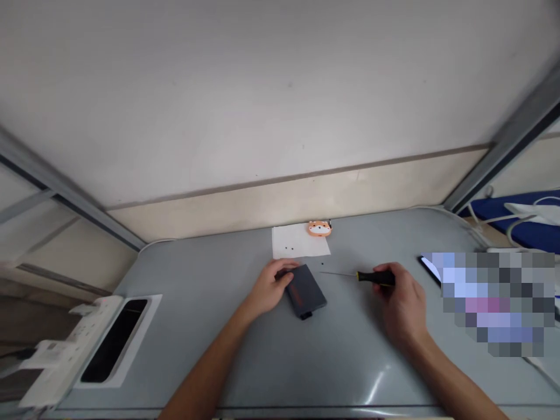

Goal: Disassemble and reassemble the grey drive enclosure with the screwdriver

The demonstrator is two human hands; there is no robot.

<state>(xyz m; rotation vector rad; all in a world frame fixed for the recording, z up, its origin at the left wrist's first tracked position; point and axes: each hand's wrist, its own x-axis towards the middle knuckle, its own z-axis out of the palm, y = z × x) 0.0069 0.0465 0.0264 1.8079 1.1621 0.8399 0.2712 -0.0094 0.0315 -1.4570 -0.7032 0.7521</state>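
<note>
My left hand [272, 287] is closed on the upper left edge of a flat dark grey box-shaped case [307, 290] with reddish lettering. A small black tab [306, 315] sticks out at its near end. My right hand [403, 300] grips the black and yellow handle of a screwdriver [371, 277], whose thin shaft points left. The tip lies near a tiny black piece [322, 263] on the table, perhaps a screw; whether they touch I cannot tell. Two more tiny dark pieces [289, 248] rest on a white sheet of paper [297, 240] behind the case.
An orange animal-face case [319, 228] sits on the paper's right corner. At left, a dark phone [114, 341] lies beside a white power strip [83, 344]. A blurred-out screen [494, 303] and white cables [520, 230] are at right. A wall closes off the grey table's [196, 280] back.
</note>
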